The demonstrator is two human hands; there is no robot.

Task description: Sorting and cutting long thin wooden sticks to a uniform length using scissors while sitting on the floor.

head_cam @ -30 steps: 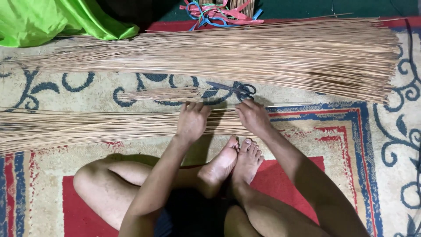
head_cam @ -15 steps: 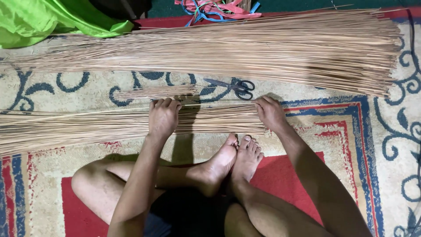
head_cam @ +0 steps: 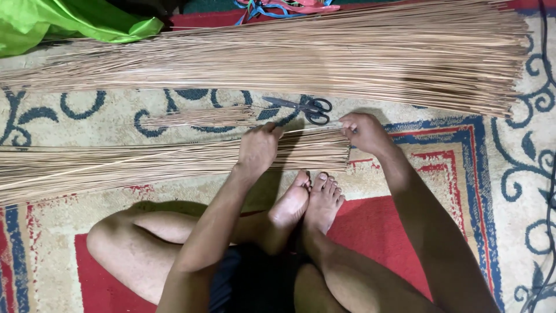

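Where the floor is covered, a patterned carpet [head_cam: 457,174] lies flat, cream with dark blue scrolls, red blocks and blue-and-red borders; the person sits on it cross-legged, bare feet together. Three lots of thin tan sticks lie across it. The biggest is the far heap [head_cam: 347,58], long stiff straws fanning wide, cut ends ragged at the right. Nearer the legs lies the near bundle [head_cam: 145,162], the same dry, straight stuff, its square-cut end by the right hand. Between the two rests a small short bunch [head_cam: 197,117]. One bright green cloth [head_cam: 63,23], glossy and crumpled, sits at the far left corner, and one tangle of red and blue strips [head_cam: 278,6] shows at the top edge. One pair of black scissors [head_cam: 304,107] lies just beyond the hands, blades closed.

The left hand [head_cam: 258,148] is curled, fingers bent over the near bundle's top sticks. The right hand [head_cam: 362,132] pinches a single stick [head_cam: 313,128] at its end, fingers closed.
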